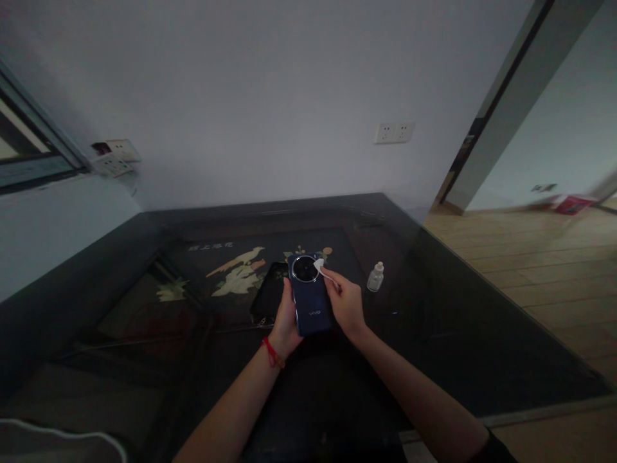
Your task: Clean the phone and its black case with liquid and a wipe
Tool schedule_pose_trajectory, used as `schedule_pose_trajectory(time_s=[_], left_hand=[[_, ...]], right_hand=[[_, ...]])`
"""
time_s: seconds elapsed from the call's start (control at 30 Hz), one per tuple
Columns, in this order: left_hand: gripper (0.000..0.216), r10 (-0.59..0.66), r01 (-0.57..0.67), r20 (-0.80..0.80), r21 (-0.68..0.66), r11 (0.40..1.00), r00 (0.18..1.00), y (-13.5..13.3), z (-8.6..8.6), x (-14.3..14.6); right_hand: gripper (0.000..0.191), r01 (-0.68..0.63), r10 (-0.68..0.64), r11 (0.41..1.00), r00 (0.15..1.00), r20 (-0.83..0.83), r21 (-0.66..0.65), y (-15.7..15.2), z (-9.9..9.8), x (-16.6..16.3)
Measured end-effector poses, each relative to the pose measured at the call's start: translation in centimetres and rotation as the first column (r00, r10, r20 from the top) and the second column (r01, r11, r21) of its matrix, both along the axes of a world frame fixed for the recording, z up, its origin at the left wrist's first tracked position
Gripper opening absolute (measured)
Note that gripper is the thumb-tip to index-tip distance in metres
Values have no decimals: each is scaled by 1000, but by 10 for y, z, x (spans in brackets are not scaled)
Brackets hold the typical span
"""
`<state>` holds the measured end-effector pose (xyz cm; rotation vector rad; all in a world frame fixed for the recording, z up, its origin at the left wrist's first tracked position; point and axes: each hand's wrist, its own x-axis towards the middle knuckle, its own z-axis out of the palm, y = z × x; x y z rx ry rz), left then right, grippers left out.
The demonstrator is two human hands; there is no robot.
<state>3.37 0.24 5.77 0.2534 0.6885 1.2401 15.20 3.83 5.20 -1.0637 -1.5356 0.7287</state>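
My left hand (285, 318) grips a dark blue phone (311, 302) by its left edge, back side up, with the round camera ring at the far end. My right hand (344, 302) pinches a small white swab or wipe (320, 265) whose tip touches the right rim of the camera ring. A red cord circles my left wrist. Both hands hover over the dark table (457, 334).
A black phone case (268, 292) lies on the table just left of the phone. A small clear dropper bottle (375, 277) stands to the right. The table top carries a pale bird inlay (238, 270). Wall sockets (394, 132) sit behind; wooden floor (540, 257) lies right.
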Motion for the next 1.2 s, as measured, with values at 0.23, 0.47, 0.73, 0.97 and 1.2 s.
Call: schedule_pose_trajectory(time_s=[0.23,0.47,0.73,0.97,1.2], left_hand=[[58,-126,126,-2,15,992,992,-8,0,10],[57,-108,112,-59,75,991,992,-11,3,12],[73,-66,64,45,51,997,997,-5,12,-6],[92,-94,83,87,121,989,992,4,13,-31],[88,-71,64,29,192,979,997,10,4,-42]], right_hand=[[33,-10,-12,981,994,110,196,9,-3,8],[40,-186,78,918,951,300,350,4,7,7],[41,-418,205,813,858,472,406,-9,7,-3],[38,-640,399,684,730,554,350,-24,10,-9],[32,-714,471,587,684,557,381,-13,7,1]])
